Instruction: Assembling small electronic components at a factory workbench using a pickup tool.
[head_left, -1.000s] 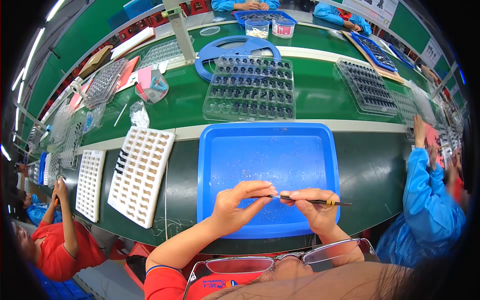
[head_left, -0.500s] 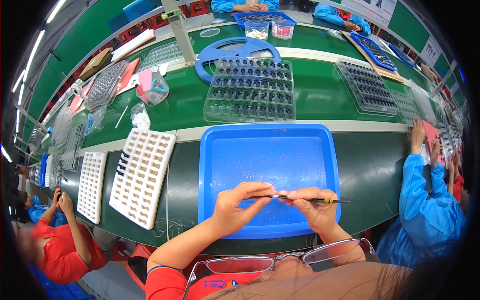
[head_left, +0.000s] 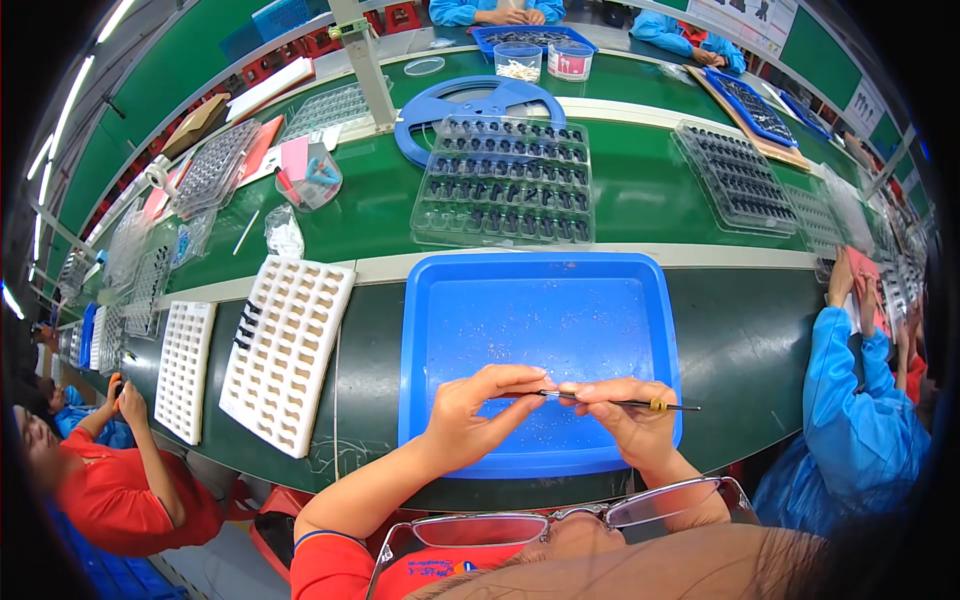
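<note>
Over the blue tray [head_left: 540,262] my two hands meet, fingertips almost touching. My right hand [head_left: 638,412] is closed around a thin black pen-like tool [head_left: 680,407] with a yellow band and a silvery front end. The tool lies nearly level, its front end reaching the fingers of my left hand. My left hand [head_left: 470,412] pinches with thumb and fingers; a small dark piece seems to be between them, mostly hidden. Fine pale crumbs are scattered over the tray's floor.
Left of the tray lie two white moulded trays [head_left: 285,355], one holding several black parts [head_left: 246,325]. Beyond stand a clear blister tray [head_left: 505,180] full of dark parts and a blue reel [head_left: 480,90]. Co-workers sit at left [head_left: 130,480], right [head_left: 860,390] and across.
Both hands keep nearly the same pose, with the tool's front end still at the left fingertips. The view has shifted very slightly.
</note>
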